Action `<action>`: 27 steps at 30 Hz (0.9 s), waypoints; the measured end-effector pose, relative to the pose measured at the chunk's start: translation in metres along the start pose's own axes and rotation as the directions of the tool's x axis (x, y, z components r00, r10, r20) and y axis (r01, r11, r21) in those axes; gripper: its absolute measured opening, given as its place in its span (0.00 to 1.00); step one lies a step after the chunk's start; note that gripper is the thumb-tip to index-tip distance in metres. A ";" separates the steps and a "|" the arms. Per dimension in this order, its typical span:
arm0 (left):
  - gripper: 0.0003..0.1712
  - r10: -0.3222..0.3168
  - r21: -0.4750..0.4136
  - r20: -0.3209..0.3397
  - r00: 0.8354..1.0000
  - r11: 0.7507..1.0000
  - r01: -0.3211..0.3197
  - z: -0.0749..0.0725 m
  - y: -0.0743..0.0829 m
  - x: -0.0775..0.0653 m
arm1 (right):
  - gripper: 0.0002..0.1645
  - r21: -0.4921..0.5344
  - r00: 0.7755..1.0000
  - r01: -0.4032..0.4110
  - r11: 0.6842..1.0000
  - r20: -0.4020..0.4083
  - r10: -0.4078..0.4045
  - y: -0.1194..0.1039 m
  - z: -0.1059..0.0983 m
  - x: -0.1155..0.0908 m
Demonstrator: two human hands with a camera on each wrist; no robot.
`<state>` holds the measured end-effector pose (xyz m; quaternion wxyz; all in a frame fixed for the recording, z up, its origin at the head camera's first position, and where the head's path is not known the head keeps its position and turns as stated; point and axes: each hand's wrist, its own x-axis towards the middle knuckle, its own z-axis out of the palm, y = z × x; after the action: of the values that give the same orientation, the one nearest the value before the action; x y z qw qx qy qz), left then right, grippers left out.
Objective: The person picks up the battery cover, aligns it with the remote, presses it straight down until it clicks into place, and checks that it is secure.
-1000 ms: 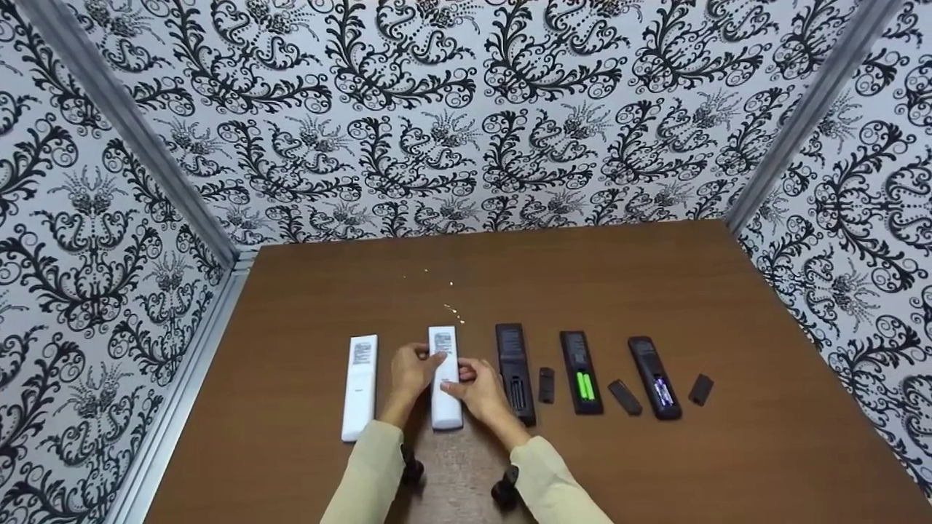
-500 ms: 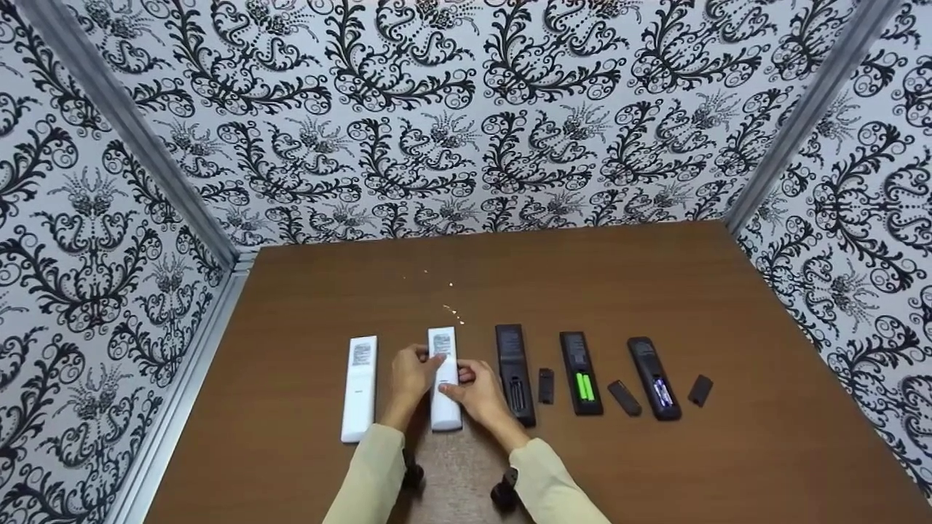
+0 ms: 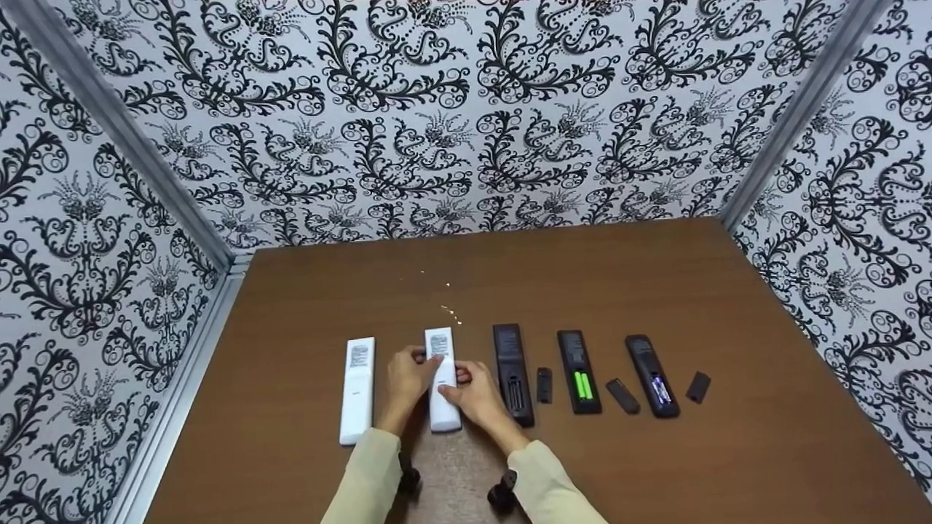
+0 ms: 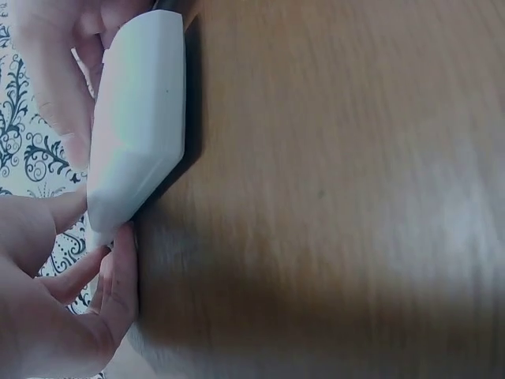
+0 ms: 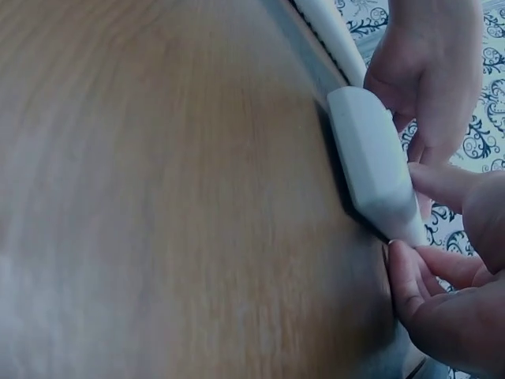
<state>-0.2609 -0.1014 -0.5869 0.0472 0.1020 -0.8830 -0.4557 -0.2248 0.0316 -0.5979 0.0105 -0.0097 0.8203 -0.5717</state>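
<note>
Right now, your white remote [image 3: 444, 378] lies on the bench [image 3: 349, 284], left of the green batteries [image 3: 584, 386], with one black remote [image 3: 513, 375] between. Your left hand [image 3: 408, 375] and right hand [image 3: 478, 397] both pinch it by its opposite long edges, thumbs on the upper face, fingers clamped at the sides. You get the printed label [image 3: 438, 342] only from the head view; your wrist views instead give the blunt near end up close, with fingers [image 4: 118, 276] low against its side by the bench. The head view also shows you a second white remote [image 3: 357, 393], furthest left of the batteries. Yours lies label up, its long axis running nearly straight away from you, label end toward the patterned wall [image 3: 408, 175].
</note>
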 end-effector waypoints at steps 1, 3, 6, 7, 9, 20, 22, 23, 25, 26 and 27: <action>0.18 -0.003 -0.003 -0.001 1.000 1.000 0.003 0.000 0.000 0.000 | 0.29 0.006 1.000 -0.001 1.000 0.001 0.001 -0.001 0.000 -0.001; 0.18 0.003 -0.001 0.001 1.000 1.000 -0.003 0.001 0.000 0.001 | 0.29 0.032 1.000 -0.003 0.999 0.010 0.003 -0.001 -0.001 -0.003; 0.20 0.037 0.018 0.008 0.999 0.999 -0.037 0.000 0.000 0.002 | 0.28 0.066 0.999 -0.008 0.998 0.036 0.006 -0.003 -0.005 -0.008; 0.21 0.042 0.020 0.013 0.999 0.999 -0.043 -0.001 0.000 0.003 | 0.28 0.068 0.999 -0.011 0.998 0.041 0.009 -0.004 -0.006 -0.009; 0.23 0.061 0.025 0.022 0.998 0.998 -0.062 -0.002 0.001 0.003 | 0.27 0.071 0.999 -0.014 0.997 0.046 0.010 -0.005 -0.009 -0.011; 0.23 0.034 -0.022 -0.044 0.998 0.999 -0.035 0.004 0.018 -0.011 | 0.15 -0.101 0.989 0.145 0.984 -0.009 -0.147 -0.008 -0.031 -0.023; 0.22 0.046 -0.057 -0.047 0.998 0.997 -0.049 0.005 0.023 -0.015 | 0.13 -0.167 0.985 0.162 0.972 -0.037 -0.171 -0.009 -0.036 -0.025; 0.22 0.055 -0.072 -0.047 0.997 0.996 -0.058 0.006 0.026 -0.016 | 0.12 -0.196 0.982 0.168 0.966 -0.049 -0.181 -0.009 -0.038 -0.026; 0.21 0.067 -0.093 -0.038 0.997 0.993 -0.070 0.007 0.031 -0.019 | 0.11 -0.237 0.978 0.176 0.956 -0.066 -0.196 -0.009 -0.043 -0.027; 0.21 0.069 -0.102 -0.028 0.997 0.992 -0.072 0.008 0.032 -0.020 | 0.11 -0.253 0.977 0.178 0.951 -0.072 -0.202 -0.009 -0.045 -0.028; 0.21 0.070 -0.109 -0.017 0.997 0.991 -0.071 0.009 0.034 -0.021 | 0.11 -0.270 0.976 0.177 0.947 -0.079 -0.205 -0.009 -0.047 -0.029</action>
<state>-0.2470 -0.0705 -0.5638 0.0748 0.0711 -0.8595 -0.5006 -0.1973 0.0729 -0.5727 -0.0898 -0.0602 0.8830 -0.4567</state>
